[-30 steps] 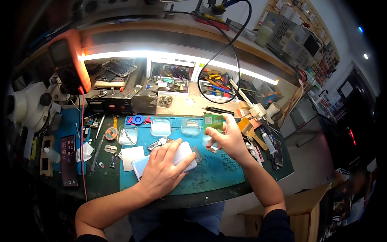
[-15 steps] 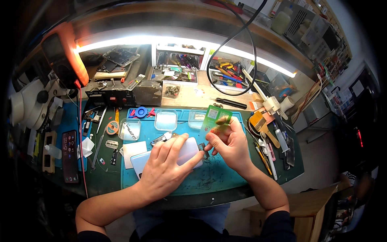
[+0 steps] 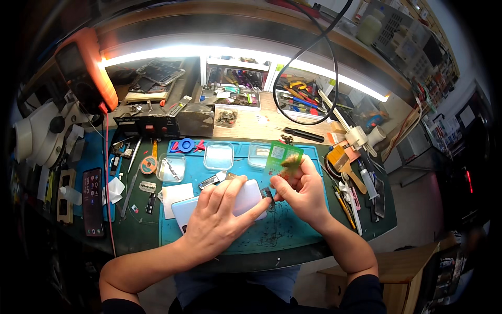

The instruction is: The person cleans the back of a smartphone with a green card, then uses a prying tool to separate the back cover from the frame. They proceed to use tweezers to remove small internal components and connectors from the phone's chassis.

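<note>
A pale blue-white phone [image 3: 250, 196] lies slantwise, back up, on the blue work mat [image 3: 246, 238]. My left hand [image 3: 218, 212] rests across it with fingers spread, its thumb reaching the phone's right end. Beside that thumb is a small dark piece [image 3: 268, 194], partly hidden; what it is I cannot make out. Just to the right, my right hand [image 3: 300, 191] pinches a translucent green plastic card [image 3: 277, 153] between thumb and fingers. The card stands up above the mat, apart from the phone, and the fingers cover its lower right part.
Clear plastic boxes [image 3: 218, 156] line the mat's far side. A dark phone [image 3: 92, 201] and a razor blade [image 3: 148, 187] lie left. Brushes [image 3: 345, 170] and a syringe [image 3: 367, 180] are at the right. A black cable loop [image 3: 334, 68] hangs overhead.
The whole view has shifted slightly. The green card has turned a little in my right hand and sits slightly lower; my left hand stays on the phone.
</note>
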Motion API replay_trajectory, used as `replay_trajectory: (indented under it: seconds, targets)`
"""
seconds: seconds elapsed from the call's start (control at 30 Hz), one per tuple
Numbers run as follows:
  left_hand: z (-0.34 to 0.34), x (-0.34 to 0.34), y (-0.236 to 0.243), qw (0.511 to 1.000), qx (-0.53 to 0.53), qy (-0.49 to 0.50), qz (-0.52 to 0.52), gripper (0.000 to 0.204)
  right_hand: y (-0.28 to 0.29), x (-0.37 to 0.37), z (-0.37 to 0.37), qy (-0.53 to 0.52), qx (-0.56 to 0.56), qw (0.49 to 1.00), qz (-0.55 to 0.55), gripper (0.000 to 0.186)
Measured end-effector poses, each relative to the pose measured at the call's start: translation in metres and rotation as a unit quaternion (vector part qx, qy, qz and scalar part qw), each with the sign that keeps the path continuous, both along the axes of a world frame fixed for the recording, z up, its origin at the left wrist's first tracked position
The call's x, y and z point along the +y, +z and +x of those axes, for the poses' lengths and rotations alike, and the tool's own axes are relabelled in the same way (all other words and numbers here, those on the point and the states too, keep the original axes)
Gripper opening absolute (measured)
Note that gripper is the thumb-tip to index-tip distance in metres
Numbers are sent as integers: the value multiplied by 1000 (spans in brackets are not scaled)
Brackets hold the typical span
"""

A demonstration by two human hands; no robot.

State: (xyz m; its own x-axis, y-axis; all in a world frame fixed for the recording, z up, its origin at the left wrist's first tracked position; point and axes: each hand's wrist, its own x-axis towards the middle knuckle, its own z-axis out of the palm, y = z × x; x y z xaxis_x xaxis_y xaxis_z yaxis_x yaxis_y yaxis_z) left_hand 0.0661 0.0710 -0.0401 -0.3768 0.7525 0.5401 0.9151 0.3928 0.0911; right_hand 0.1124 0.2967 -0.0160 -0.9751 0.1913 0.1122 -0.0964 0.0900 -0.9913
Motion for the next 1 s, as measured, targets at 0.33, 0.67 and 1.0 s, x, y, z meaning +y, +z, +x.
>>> replay_trajectory:
  seconds: [0.33,0.67,1.0]
  targets:
    - [1,1,-1,1000,11,12,13,51,-1,0,3,7,10,1000,24,33]
    - [2,1,-3,1000,12,20,12,49,-7,-3,5,-24,36,996,83,34]
    - [1,1,-3,999,10,26,16,52,-8,-4,6,-12,32,997,67,33]
